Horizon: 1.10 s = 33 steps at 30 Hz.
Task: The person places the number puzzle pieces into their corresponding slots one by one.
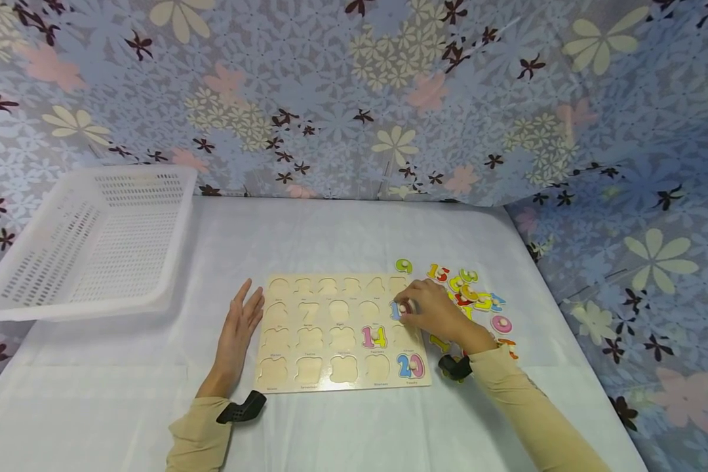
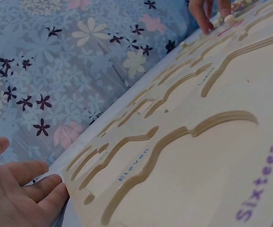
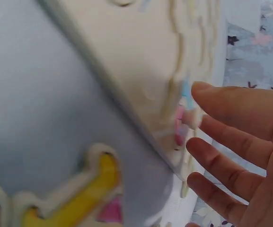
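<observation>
My right hand [image 1: 439, 313] reaches over the right side of a wooden number board [image 1: 324, 347]. Its thumb and fingertips stand apart around the knob of a number 10 piece [image 1: 396, 311], which lies at a recess in the second row. In the right wrist view, a gap shows between the thumb and the pale knob [image 3: 191, 118]. My left hand [image 1: 240, 328] rests along the board's left edge with fingers extended. A pink-and-yellow 14 piece [image 1: 374, 337] and a blue-and-pink 20 piece [image 1: 411, 366] sit in their recesses.
Loose number pieces lie in a scattered heap right of the board, including a red-and-orange 15 [image 1: 438, 273], a green 9 [image 1: 404, 265] and a pink 0 [image 1: 501, 324]. A white plastic basket [image 1: 177, 262] stands at the far left. Flowered cloth [image 1: 330, 98] hangs behind the table.
</observation>
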Tool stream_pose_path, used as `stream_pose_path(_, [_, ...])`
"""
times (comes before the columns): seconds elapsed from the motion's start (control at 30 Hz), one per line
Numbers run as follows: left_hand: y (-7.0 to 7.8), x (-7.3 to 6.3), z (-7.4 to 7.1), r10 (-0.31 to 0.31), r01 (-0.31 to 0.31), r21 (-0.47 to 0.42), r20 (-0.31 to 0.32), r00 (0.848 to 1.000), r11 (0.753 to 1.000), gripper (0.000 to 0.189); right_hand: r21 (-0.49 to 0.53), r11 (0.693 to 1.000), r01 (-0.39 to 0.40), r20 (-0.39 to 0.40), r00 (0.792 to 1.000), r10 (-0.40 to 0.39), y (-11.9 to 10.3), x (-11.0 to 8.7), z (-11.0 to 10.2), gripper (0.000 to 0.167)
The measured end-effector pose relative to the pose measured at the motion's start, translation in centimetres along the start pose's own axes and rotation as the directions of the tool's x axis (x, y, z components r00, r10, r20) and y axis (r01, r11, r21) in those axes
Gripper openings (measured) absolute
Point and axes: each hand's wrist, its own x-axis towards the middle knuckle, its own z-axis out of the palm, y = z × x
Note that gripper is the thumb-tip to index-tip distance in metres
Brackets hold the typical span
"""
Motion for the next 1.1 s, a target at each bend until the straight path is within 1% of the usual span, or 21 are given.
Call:
stream_pose_path(0.07, [0.0, 0.0, 0.0, 0.002, -0.002, 0.000, 0.002, 1.000, 1.000, 0.058, 0.023, 0.999, -0.035, -0.016, 0.999, 0.036, 0.6, 0.3, -0.6, 0.034])
stream_pose_path(0.13, [0.0, 0.0, 0.0, 0.004, -0.004, -0.002, 0.004, 1.000, 1.000, 0.058, 0.034, 0.994, -0.099, -0.040, 0.994, 0.100, 1.6, 0.7, -1.6, 0.035])
stream_pose_path(0.2, [0.0, 0.1, 0.1, 0.006, -0.006, -0.003, 0.004, 1.000, 1.000, 0.058, 0.000, 0.983, -0.181, -0.056, 0.982, 0.181, 3.0, 1.2, -2.5, 0.038])
stream_pose_path(0.27, [-0.1, 0.1, 0.1, 0.005, -0.005, 0.006, 0.004, 1.000, 1.000, 0.058, -0.058, 0.966, -0.252, -0.049, 0.967, 0.249, 4.5, 1.6, -3.3, 0.042])
stream_pose_path(0.37, [-0.1, 0.2, 0.2, -0.001, 0.001, 0.016, 0.009, 1.000, 1.000, 0.057, -0.159, 0.940, -0.301, -0.012, 0.953, 0.303, 6.3, 2.0, -4.0, 0.048])
stream_pose_path(0.43, [-0.1, 0.3, 0.2, -0.006, 0.006, 0.020, 0.016, 1.000, 1.000, 0.056, -0.187, 0.932, -0.311, 0.002, 0.949, 0.317, 7.1, 2.0, -4.0, 0.047])
stream_pose_path(0.47, [-0.1, 0.3, 0.2, -0.008, 0.007, 0.018, 0.020, 1.000, 1.000, 0.055, -0.194, 0.931, -0.309, 0.004, 0.949, 0.316, 7.3, 2.1, -3.9, 0.042])
stream_pose_path(0.57, [0.0, 0.3, 0.2, -0.007, 0.007, 0.009, 0.031, 1.000, 1.000, 0.057, -0.191, 0.932, -0.307, -0.026, 0.951, 0.308, 7.6, 2.0, -3.3, 0.035])
stream_pose_path(0.63, [0.1, 0.2, 0.1, -0.003, 0.003, -0.012, 0.033, 0.999, 1.000, 0.058, -0.182, 0.934, -0.309, -0.050, 0.951, 0.305, 7.6, 2.0, -2.8, 0.033])
stream_pose_path(0.73, [0.2, 0.2, -0.1, 0.006, -0.005, -0.065, 0.028, 1.000, 0.998, 0.059, -0.172, 0.932, -0.320, -0.072, 0.947, 0.312, 7.4, 2.0, -2.2, 0.036])
stream_pose_path(0.83, [0.2, 0.3, -0.2, 0.009, -0.005, -0.117, 0.030, 1.000, 0.993, 0.059, -0.166, 0.929, -0.332, -0.070, 0.943, 0.325, 7.4, 2.1, -1.9, 0.037])
stream_pose_path(0.9, [0.2, 0.4, -0.2, 0.001, 0.003, -0.126, 0.036, 0.999, 0.992, 0.060, -0.161, 0.928, -0.336, -0.073, 0.942, 0.328, 7.3, 2.2, -2.0, 0.037])
stream_pose_path(0.97, [0.2, 0.6, -0.1, -0.024, 0.028, -0.101, 0.035, 0.999, 0.994, 0.060, -0.160, 0.930, -0.330, -0.077, 0.944, 0.322, 7.3, 2.2, -2.2, 0.036])
stream_pose_path(1.0, [0.1, 0.6, 0.0, -0.043, 0.045, -0.079, 0.024, 0.999, 0.996, 0.060, -0.157, 0.932, -0.327, -0.081, 0.945, 0.318, 7.3, 2.3, -2.4, 0.036])
stream_pose_path(1.1, [0.0, 0.7, 0.1, -0.111, 0.111, -0.015, -0.039, 0.993, 0.994, 0.059, -0.159, 0.934, -0.320, -0.096, 0.947, 0.308, 7.2, 2.4, -2.8, 0.034])
